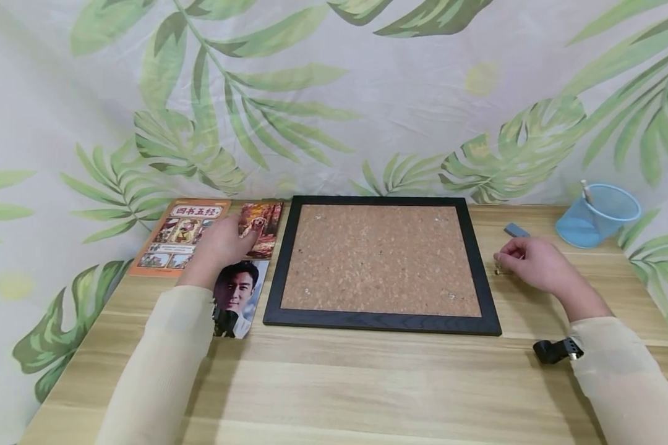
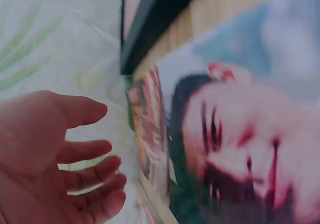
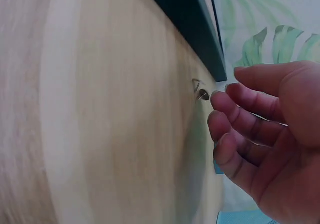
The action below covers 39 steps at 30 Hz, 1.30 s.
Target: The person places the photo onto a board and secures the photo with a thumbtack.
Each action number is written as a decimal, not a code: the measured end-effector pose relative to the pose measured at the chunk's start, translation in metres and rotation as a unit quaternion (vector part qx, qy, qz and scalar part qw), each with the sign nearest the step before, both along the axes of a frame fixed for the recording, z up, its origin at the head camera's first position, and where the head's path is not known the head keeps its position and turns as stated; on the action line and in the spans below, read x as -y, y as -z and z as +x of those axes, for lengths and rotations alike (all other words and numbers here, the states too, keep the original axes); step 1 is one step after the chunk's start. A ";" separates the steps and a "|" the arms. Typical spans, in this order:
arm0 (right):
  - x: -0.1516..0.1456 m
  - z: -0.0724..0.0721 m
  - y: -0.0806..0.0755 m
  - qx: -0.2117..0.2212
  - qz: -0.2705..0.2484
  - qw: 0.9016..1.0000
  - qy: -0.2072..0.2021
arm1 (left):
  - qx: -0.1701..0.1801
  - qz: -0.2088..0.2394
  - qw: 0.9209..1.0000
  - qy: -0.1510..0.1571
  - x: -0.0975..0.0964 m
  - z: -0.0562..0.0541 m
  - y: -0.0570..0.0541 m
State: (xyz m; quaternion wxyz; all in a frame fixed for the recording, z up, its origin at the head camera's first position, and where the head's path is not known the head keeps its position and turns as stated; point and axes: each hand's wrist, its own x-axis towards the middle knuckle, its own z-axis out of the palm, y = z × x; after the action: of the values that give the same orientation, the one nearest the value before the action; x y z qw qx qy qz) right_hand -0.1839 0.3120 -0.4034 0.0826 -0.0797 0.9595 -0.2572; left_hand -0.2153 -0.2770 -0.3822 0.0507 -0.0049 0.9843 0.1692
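Note:
My left hand [image 1: 222,242] hovers over the autumn photo of a dog [image 1: 263,225], its fingers loosely bent and holding nothing. Below that wrist lies a portrait photo [image 1: 245,284], large in the left wrist view. A black-framed cork board [image 1: 381,259] lies flat between the hands. To its right, my right hand [image 1: 534,266] is beside a few small metal thumbtacks [image 3: 204,94] on the table. Its fingers curve loosely, with a gap between them and the thumb in the right wrist view; nothing shows in them.
An orange illustrated book [image 1: 158,253] lies at the far left, partly behind the left hand. A blue eraser-like block [image 1: 516,230] sits behind the right hand. Near the back right corner stands a blue mesh pen cup [image 1: 579,225]. Leaf-patterned cloth hangs behind the wooden table [image 1: 378,383].

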 end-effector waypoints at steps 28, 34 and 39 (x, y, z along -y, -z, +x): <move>-0.005 -0.007 0.014 0.012 0.028 1.000 -0.003 | 0.030 0.065 0.995 -0.073 0.013 -0.029 0.027; -0.002 -0.006 0.013 0.005 0.022 1.000 -0.001 | 0.008 0.095 0.995 -0.031 0.017 -0.026 0.026; 0.000 -0.002 0.008 -0.022 0.007 1.000 0.015 | 0.000 0.126 0.992 -0.004 0.023 -0.022 0.024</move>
State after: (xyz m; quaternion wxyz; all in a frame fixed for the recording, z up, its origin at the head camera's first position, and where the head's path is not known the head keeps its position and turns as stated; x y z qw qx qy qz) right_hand -0.1859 0.3117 -0.4115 0.0585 -0.0706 0.9639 -0.2501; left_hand -0.2372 -0.3000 -0.4066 0.0500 -0.0028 0.9552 0.2918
